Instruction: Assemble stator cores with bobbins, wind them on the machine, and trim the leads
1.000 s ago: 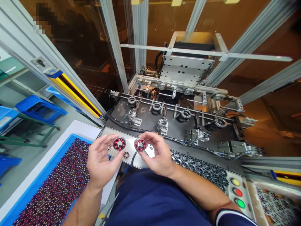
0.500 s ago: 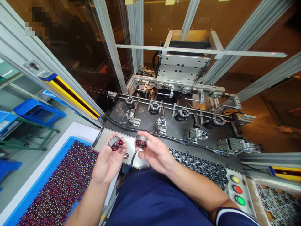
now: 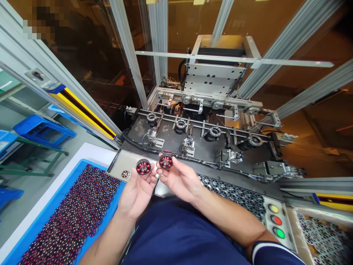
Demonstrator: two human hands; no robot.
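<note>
Red-and-black left ring (image 3: 143, 168) sits in the clasped fingers of the left hand (image 3: 135, 193), right ring (image 3: 165, 162) in those of the right hand (image 3: 183, 182), above the worktop (image 3: 119, 162); both spoked faces and their axes tilt up toward the wearer (image 3: 190, 232).

White table (image 3: 95, 151) carries a blue tray (image 3: 55, 200); metal ledge (image 3: 118, 160), a round part (image 3: 125, 174)

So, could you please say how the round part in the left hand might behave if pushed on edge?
The round part would probably roll, given its circular rim. It seems stiff: the left hand holds it without visible bending. Its exposed red segments may scratch.
</note>
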